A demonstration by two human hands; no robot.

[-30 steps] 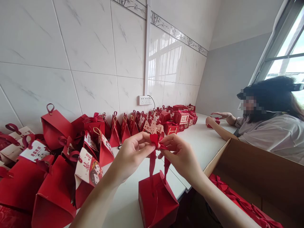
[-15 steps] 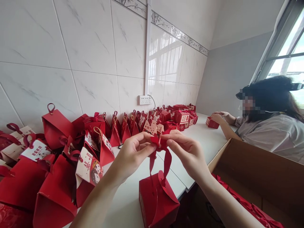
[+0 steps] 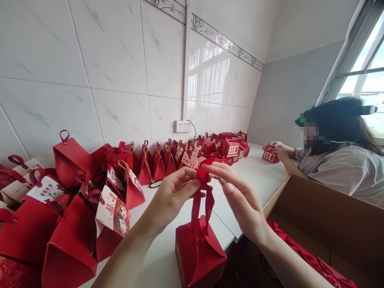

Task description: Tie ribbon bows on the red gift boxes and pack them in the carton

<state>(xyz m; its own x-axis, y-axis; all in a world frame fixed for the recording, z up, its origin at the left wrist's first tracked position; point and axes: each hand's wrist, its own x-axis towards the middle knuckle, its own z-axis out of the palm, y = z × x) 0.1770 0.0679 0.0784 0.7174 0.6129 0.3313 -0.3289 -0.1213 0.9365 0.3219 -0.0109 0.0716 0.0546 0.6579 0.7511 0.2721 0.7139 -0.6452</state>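
Observation:
A red gift box (image 3: 201,256) with curved, overlapping top flaps sits at the near edge of the white table (image 3: 153,244). From its top a red ribbon (image 3: 196,206) rises in two strands to my hands. Thumb and fingers of my left hand (image 3: 180,188) pinch the ribbon where it is looped. My right hand (image 3: 237,192) has its fingertips on the upper part of the same ribbon, its thumb held a little off. The fingers partly hide the loop, so whether it is knotted cannot be made out.
Many red gift boxes (image 3: 72,236) crowd the table's left side and run along the tiled wall. On the right, an open cardboard box (image 3: 333,216) holds more red ribboned things. Beyond it a co-worker (image 3: 342,160) handles a small red box (image 3: 270,156). A power strip (image 3: 183,127) is on the wall.
Between my hands the ribbon has been brought into a loop, and its strands hang closer together. My right thumb has moved off the ribbon. The co-worker's box has turned, showing its pale label.

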